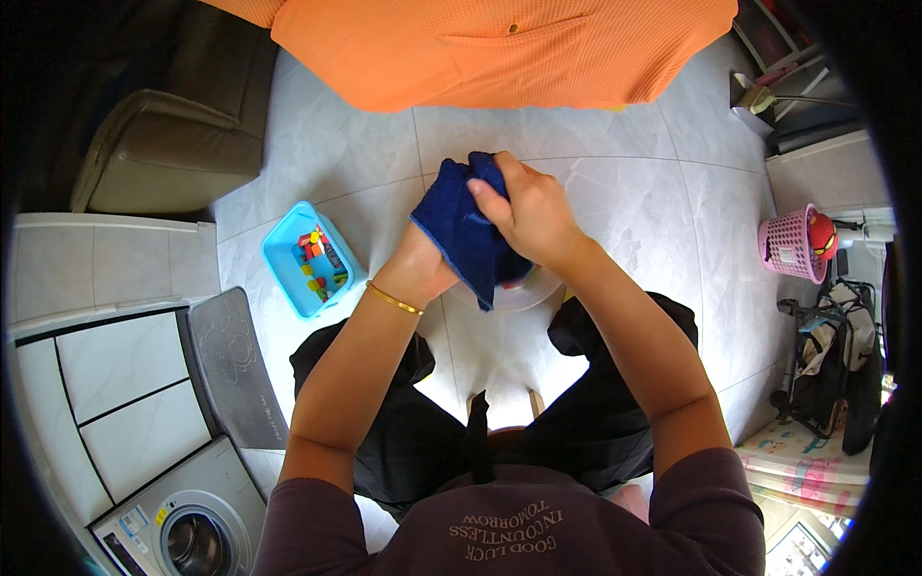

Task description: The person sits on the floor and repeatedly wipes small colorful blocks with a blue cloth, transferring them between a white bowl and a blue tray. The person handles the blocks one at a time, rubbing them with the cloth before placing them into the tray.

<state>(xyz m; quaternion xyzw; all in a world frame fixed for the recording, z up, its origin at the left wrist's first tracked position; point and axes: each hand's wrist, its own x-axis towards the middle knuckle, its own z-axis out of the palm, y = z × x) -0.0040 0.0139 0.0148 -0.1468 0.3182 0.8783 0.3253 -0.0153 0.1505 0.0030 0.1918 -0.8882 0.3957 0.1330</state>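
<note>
A dark blue cloth (461, 216) is bunched between both hands in front of me. My right hand (536, 205) grips its upper right part, thumb pressed on the fabric. The cloth drapes over my left hand (421, 270), so its fingers are hidden; only the back of the hand and the wrist with a gold bangle (395, 299) show. Whether something lies inside the cloth cannot be seen. Below the hands, a clear plastic bowl (529, 299) stands partly covered, with bits of bright colour in it. To the left, a light blue plastic basin (282, 275) holds several coloured toy blocks (313, 248).
Orange waffle-textured fabric (504, 57) hangs across the far side. A brown sofa (173, 158) and a grey mat (238, 367) lie left, near a washing machine (194, 536). On the right are a pink basket (789, 245) and a folded stroller (835, 353). Grey tiles (619, 187) cover the floor.
</note>
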